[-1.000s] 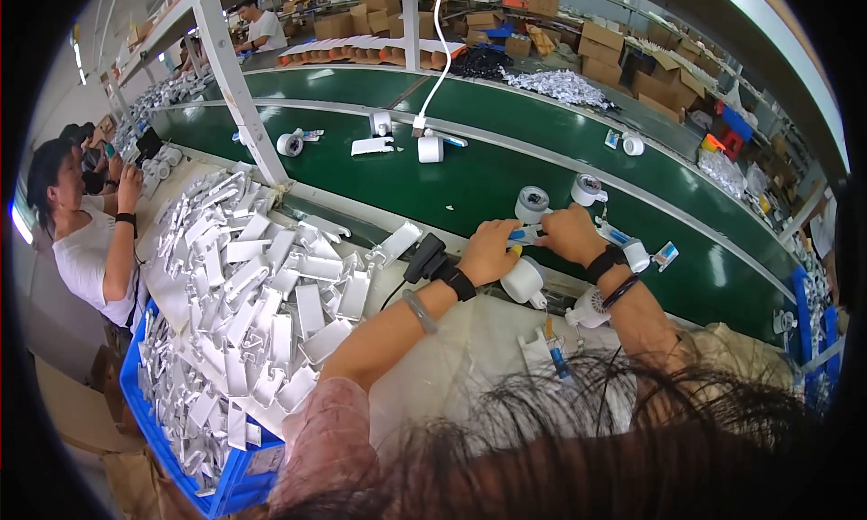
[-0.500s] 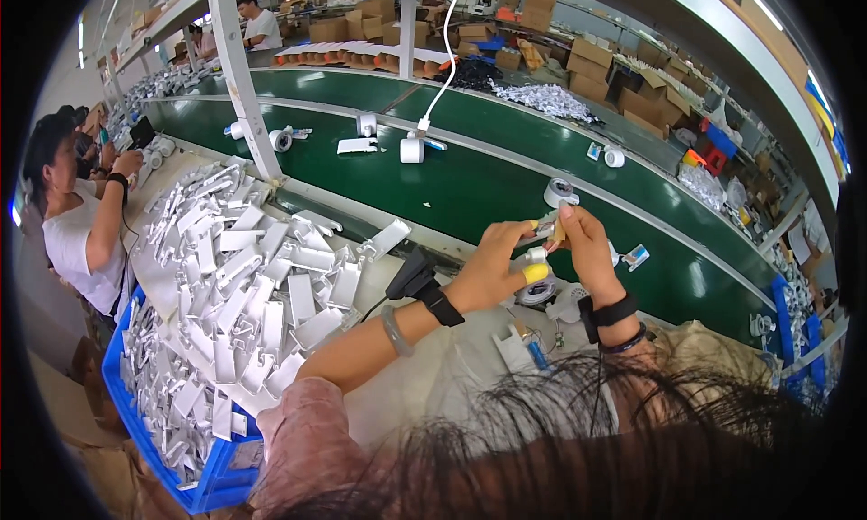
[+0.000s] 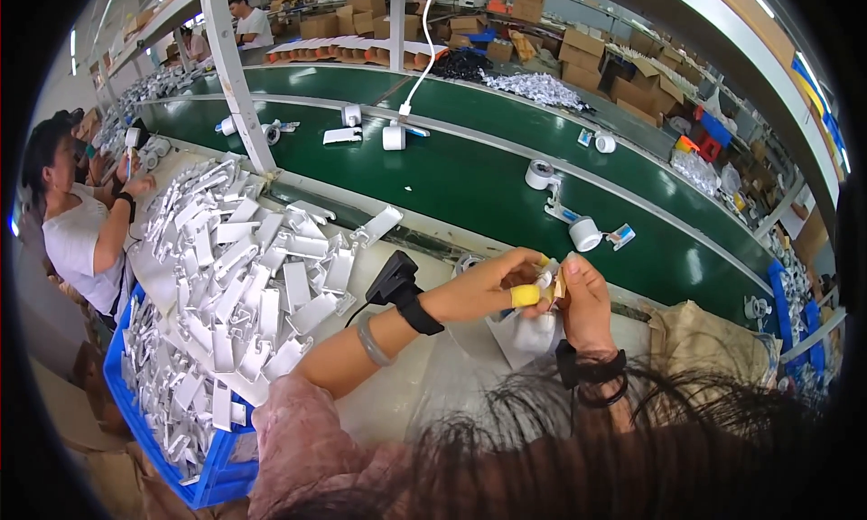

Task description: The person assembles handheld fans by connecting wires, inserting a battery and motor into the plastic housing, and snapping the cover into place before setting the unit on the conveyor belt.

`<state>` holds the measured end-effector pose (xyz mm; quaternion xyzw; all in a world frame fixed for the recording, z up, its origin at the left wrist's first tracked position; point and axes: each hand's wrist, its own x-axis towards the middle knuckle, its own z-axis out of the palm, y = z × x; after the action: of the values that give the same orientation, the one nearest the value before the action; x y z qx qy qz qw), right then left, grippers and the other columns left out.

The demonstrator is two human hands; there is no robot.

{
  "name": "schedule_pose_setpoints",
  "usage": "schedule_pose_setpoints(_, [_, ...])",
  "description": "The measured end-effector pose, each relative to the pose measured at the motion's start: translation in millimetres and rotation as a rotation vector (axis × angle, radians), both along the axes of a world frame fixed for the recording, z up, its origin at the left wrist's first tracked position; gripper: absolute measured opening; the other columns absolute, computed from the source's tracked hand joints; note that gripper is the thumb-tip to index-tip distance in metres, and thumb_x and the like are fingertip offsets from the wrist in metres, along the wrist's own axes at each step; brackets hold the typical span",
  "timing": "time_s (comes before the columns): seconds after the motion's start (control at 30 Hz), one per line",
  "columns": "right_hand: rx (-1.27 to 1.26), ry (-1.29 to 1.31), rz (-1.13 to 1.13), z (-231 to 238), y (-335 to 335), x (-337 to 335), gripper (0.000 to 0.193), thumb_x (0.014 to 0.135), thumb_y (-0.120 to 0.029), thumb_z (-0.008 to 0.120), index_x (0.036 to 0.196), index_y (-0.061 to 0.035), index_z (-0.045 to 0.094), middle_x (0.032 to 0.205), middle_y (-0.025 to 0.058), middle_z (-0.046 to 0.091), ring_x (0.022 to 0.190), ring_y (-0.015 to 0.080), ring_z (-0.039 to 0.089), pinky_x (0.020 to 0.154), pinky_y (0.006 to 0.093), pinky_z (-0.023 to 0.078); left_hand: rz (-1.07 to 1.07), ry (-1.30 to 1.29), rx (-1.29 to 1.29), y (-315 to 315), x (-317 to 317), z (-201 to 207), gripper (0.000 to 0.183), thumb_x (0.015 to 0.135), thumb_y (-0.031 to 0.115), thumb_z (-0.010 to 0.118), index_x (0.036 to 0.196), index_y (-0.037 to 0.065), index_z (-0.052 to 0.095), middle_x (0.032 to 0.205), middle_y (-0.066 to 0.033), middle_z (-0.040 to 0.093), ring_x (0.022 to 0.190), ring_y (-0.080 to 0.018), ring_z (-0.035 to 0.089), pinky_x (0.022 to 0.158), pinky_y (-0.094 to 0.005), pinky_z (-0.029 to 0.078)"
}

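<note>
My left hand [image 3: 519,285], with yellow covers on some fingertips, closes its fingers around a small white plastic part [image 3: 544,278]. Against that part my right hand [image 3: 585,301] is pinched, thumb and fingertips together. Fingers hide much of what is held. Just below them a rounded white piece [image 3: 535,332] shows; whether it joins the held part I cannot tell. Both hands are over the near edge of the worktable [image 3: 406,393]. Beyond them, white round lamp-like parts [image 3: 585,234] lie on the green conveyor belt [image 3: 470,190].
A heap of white plastic brackets [image 3: 244,276] covers the table's left side, spilling into a blue bin [image 3: 226,470]. A metal post [image 3: 237,77] rises by the belt. A white cable [image 3: 415,77] hangs down. Brown sacking [image 3: 713,339] lies at right; a co-worker [image 3: 81,213] sits left.
Both hands have drawn back from the belt toward me, still together on the white part. White round parts on the belt are now uncovered beyond them. The view has shifted slightly.
</note>
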<state>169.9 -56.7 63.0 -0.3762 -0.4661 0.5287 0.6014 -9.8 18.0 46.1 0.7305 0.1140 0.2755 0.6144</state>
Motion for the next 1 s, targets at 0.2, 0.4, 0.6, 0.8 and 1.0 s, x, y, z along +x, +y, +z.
schedule_pose_setpoints(0.2, [-0.075,-0.099,0.319,3.6,-5.9,13.2,0.022,0.099,-0.021,0.052,0.082,-0.0067,0.051,0.078,0.0011,0.062,0.073,0.0076,0.058,0.064,0.0204,0.045,0.006,0.212,0.014,0.7,-13.4,11.9,0.04,0.086,0.018,0.067,0.121,0.004,0.053,0.101,-0.0058,0.062,0.086,-0.0136,0.06,0.076,-0.03,0.049])
schedule_pose_setpoints(0.4, [-0.118,-0.288,0.499,4.9,-5.2,8.4,0.008,0.096,-0.009,0.053,0.097,-0.0026,0.056,0.088,0.0017,0.062,0.079,0.0098,0.06,0.075,0.0257,0.047,0.256,0.239,0.28,-0.8,-24.1,22.9,0.029,0.087,0.016,0.065,0.113,0.006,0.056,0.086,-0.0072,0.065,0.069,-0.0172,0.061,0.062,-0.0327,0.049])
schedule_pose_setpoints(0.6, [-0.185,-0.454,0.583,1.7,-6.0,-4.9,0.009,0.091,-0.009,0.059,0.097,-0.0033,0.058,0.085,-0.0005,0.062,0.073,0.009,0.058,0.069,0.0242,0.048,0.314,0.335,0.597,-13.0,-33.3,33.4,0.032,0.086,0.014,0.063,0.115,0.004,0.051,0.085,-0.013,0.063,0.069,-0.024,0.062,0.064,-0.0368,0.048])
schedule_pose_setpoints(0.8, [0.129,-1.002,-0.095,3.4,-12.6,-12.1,0.013,0.081,-0.008,0.069,0.081,-0.0046,0.056,0.06,0.0056,0.053,0.058,0.0191,0.053,0.052,0.0304,0.039,0.138,0.314,0.143,1.5,-37.4,34.6,0.029,0.092,0.015,0.058,0.116,0.002,0.046,0.085,-0.0067,0.06,0.072,-0.0169,0.06,0.066,-0.0315,0.047])
schedule_pose_setpoints(1.0, [0.501,-0.959,-0.609,-9.2,-5.9,-11.0,0.015,0.078,-0.001,0.073,0.08,-0.0032,0.059,0.071,0.0077,0.059,0.062,0.0214,0.055,0.057,0.0315,0.044,0.192,-0.169,-0.331,-3.8,-9.9,8.4,0.019,0.1,0.019,0.044,0.111,0.004,0.047,0.084,-0.0064,0.058,0.061,-0.0121,0.058,0.052,-0.0288,0.05])
